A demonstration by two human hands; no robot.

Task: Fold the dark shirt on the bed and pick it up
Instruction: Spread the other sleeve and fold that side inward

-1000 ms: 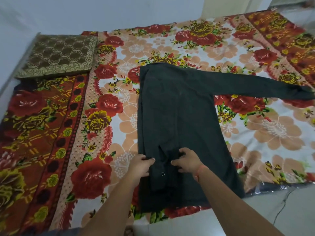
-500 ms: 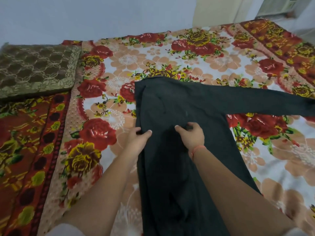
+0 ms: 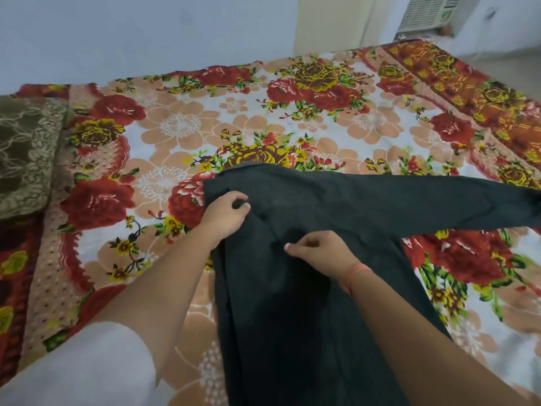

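Head view looks down over a bed [image 3: 181, 124] covered in a floral spread of red roses and peach flowers. Its far edge meets a pale wall and its right border runs back toward a vented unit [image 3: 424, 13] in the corner. A brown patterned cushion [image 3: 26, 159] sits at the bed's left edge, well apart from the cloth. Bare spread lies open beyond the shirt's top edge, and between the shirt and the cushion.

The dark shirt [image 3: 292, 317] lies flat on the near middle of the bed, its body running down to the bottom of the frame. One long sleeve [image 3: 439, 200] stretches out to the right and is cut off by the frame's edge. The shirt's left side forms a fairly straight vertical edge, and soft creases gather around the two hands.

The left grip [image 3: 225, 210], at the shirt's upper left corner, has its fingers curled and pinches a bit of the fabric. The right grip [image 3: 317, 253], nearer the middle of the shirt's body, also pinches the cloth with curled fingers; an orange thread [image 3: 355, 273] circles its wrist. A white sleeve [image 3: 87, 367] covers the left upper arm.
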